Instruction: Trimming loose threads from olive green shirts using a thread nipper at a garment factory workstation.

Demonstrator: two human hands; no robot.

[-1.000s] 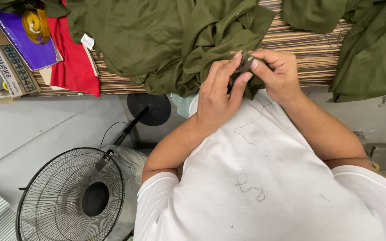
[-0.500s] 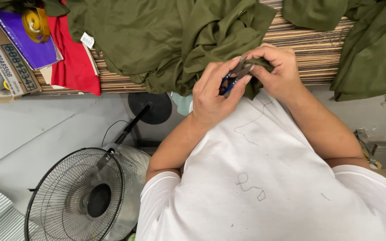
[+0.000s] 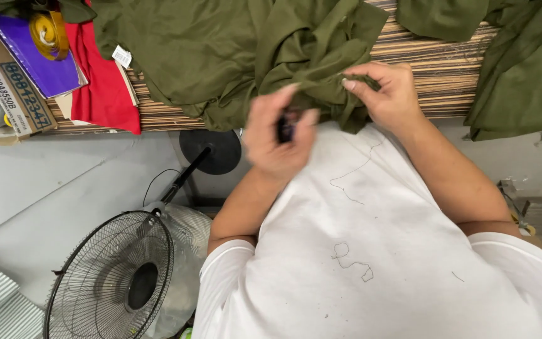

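While the right hand pinches a fold of the olive garment between thumb and forefinger, the left hand sits just beside it, blurred, fingers curled around a small dark tool. Tool kind unclear, too blurred; a bit of blue shows on it. Pinched fold is at the near edge of the table, right at the person's chest. Garment lies bunched across the table's middle, one part hanging over the near edge between the two hands. A white tag shows at its left edge.

Both forearms come up from a white shirt, which fills the lower right. Loose thread lies curled on the shirt front, another strand higher up near the left hand.

More olive cloth is piled at the table's right end, apart from the held garment. Table top is striped brown wood grain.

Left of the garment: red cloth, touching the olive edge. Further left a purple folder with a yellow tape roll on it, then a cardboard box at the far left edge.

Below the table on the grey floor: a standing fan, black wire cage, lower left, its round black base under the table edge.
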